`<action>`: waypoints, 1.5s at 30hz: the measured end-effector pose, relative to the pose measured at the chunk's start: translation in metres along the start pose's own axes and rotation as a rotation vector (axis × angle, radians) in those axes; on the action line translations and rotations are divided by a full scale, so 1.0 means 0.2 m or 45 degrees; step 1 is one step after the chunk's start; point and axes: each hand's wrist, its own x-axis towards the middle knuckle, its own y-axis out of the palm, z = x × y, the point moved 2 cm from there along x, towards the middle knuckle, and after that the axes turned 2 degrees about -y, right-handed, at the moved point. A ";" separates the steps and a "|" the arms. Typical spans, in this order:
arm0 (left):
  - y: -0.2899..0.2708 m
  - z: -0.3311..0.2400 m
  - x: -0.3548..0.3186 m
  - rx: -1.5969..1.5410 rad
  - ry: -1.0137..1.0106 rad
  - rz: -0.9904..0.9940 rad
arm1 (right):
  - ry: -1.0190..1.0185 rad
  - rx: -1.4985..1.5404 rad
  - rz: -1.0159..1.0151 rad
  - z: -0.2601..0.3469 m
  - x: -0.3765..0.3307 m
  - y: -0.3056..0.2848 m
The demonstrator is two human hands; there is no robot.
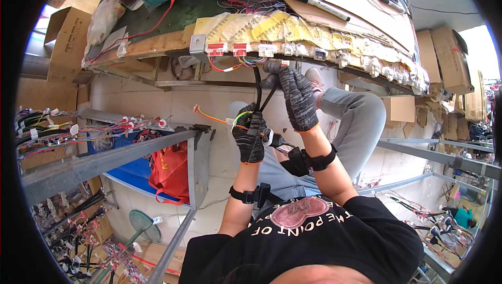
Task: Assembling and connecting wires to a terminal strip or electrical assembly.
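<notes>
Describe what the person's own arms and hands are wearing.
Both hands wear dark grey speckled knit gloves with orange cuff edges: the left hand and the right hand. Each bare forearm carries a black strap with a small black device, one on the left wrist band and one on the right wrist band. Short black sleeves of a printed T-shirt cover the upper arms.

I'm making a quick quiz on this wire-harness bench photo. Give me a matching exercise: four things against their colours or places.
Things:
1. left hand
2. right hand
3. marker pen
4. bag

Descriptions:
A. red, hanging behind the metal frame
B. lying on the cardboard on the bench top
C. gloved, lower down, gripping the black cable
D. gloved, raised to the bench edge

Pairs: 1-C, 2-D, 3-B, 4-A
</notes>
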 end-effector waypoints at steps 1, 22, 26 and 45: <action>-0.01 0.00 0.01 -0.001 -0.001 0.003 | -0.002 -0.001 -0.002 -0.01 0.00 0.00; -0.16 -0.19 -0.04 -0.790 -0.103 0.057 | -0.369 -0.147 -0.365 -0.13 0.06 0.08; 0.03 -0.33 -0.11 -0.636 -0.022 0.003 | -0.483 -0.380 -0.489 -0.12 0.06 0.10; 0.31 -0.15 -0.02 0.775 0.240 0.378 | 0.085 -0.142 -0.283 0.13 -0.08 -0.08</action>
